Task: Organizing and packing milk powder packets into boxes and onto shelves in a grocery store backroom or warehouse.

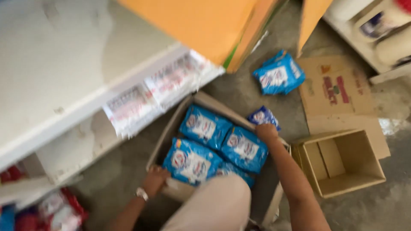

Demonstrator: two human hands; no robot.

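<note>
A cardboard box (173, 124) on the floor holds several blue packets (205, 126). My left hand (155, 179), with a watch on the wrist, rests at the box's near left corner beside one packet (190, 160). My right hand (266, 131) is at the far right edge of the box, gripping a blue packet (263, 116) that sticks up above it. The picture is blurred. My knee in light trousers (216, 205) hides the box's near side.
An empty open cardboard box (342, 164) stands to the right, with flattened cardboard (338, 92) behind it. Another blue packet (279, 75) lies on the concrete floor. A white shelf unit (77, 81) with price tags is at left; orange panels (205, 25) stand above.
</note>
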